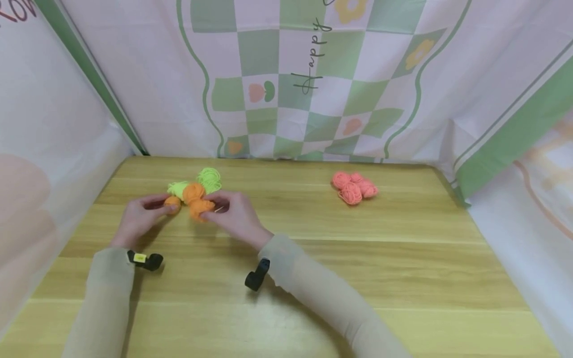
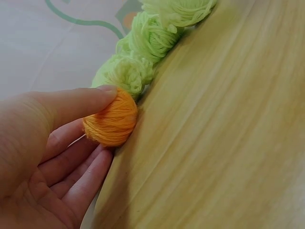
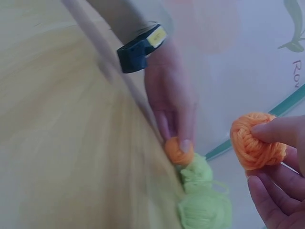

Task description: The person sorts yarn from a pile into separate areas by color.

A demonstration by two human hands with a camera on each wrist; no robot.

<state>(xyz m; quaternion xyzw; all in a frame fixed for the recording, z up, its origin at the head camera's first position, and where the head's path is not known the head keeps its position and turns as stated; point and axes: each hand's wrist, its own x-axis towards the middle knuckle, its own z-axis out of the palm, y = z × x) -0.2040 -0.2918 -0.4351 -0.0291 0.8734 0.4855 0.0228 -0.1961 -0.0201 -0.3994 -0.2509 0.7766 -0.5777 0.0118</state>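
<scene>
My left hand (image 1: 138, 220) pinches a small orange yarn ball (image 2: 114, 121) between thumb and fingers, at the tabletop. Touching or very near that ball is a row of light green yarn balls (image 2: 147, 40). To its right, my right hand (image 1: 239, 216) holds another orange yarn ball (image 3: 255, 140) with thumb and fingertips, raised off the table. One more orange round shape (image 1: 194, 192) shows against it in the head view; whether it is a separate ball I cannot tell. The orange yarn partly hides the green balls there.
A cluster of several coral pink yarn balls (image 1: 351, 188) lies at the back right of the wooden table (image 1: 313, 278). Behind the table hangs a checked green and white cloth (image 1: 295, 109), and pale cloth also stands along both sides.
</scene>
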